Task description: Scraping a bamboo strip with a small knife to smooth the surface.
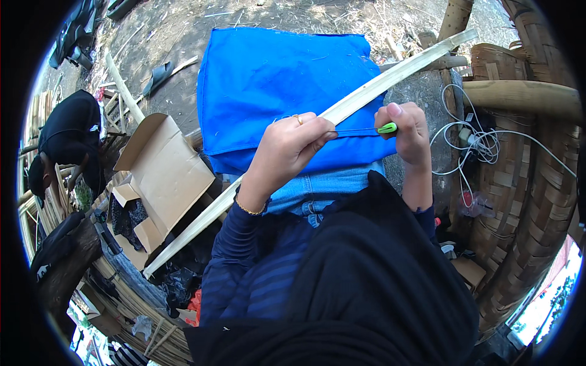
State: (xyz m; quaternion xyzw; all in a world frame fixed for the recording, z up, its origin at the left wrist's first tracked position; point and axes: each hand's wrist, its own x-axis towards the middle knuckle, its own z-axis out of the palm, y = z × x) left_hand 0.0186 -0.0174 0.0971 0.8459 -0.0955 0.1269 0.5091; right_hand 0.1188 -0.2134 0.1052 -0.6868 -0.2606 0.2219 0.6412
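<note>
Across the blue cloth [268, 79] on the lap, the left hand [287, 146] is clamped on a long bamboo strip [366, 91], seemingly to steady it. Just right, the right hand [410, 131] grips a green-handled knife [386, 128], blade against the strip. Left of the cloth lies an open cardboard box [162, 174].

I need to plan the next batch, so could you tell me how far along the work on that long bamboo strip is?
Done: cannot tell; no finished strips are identifiable. In hand: the left hand grips the bamboo strip over the blue cloth on the lap, while the right hand holds a green-handled knife against its edge. Left: the strip's length toward the cardboard box still appears unworked.
</note>
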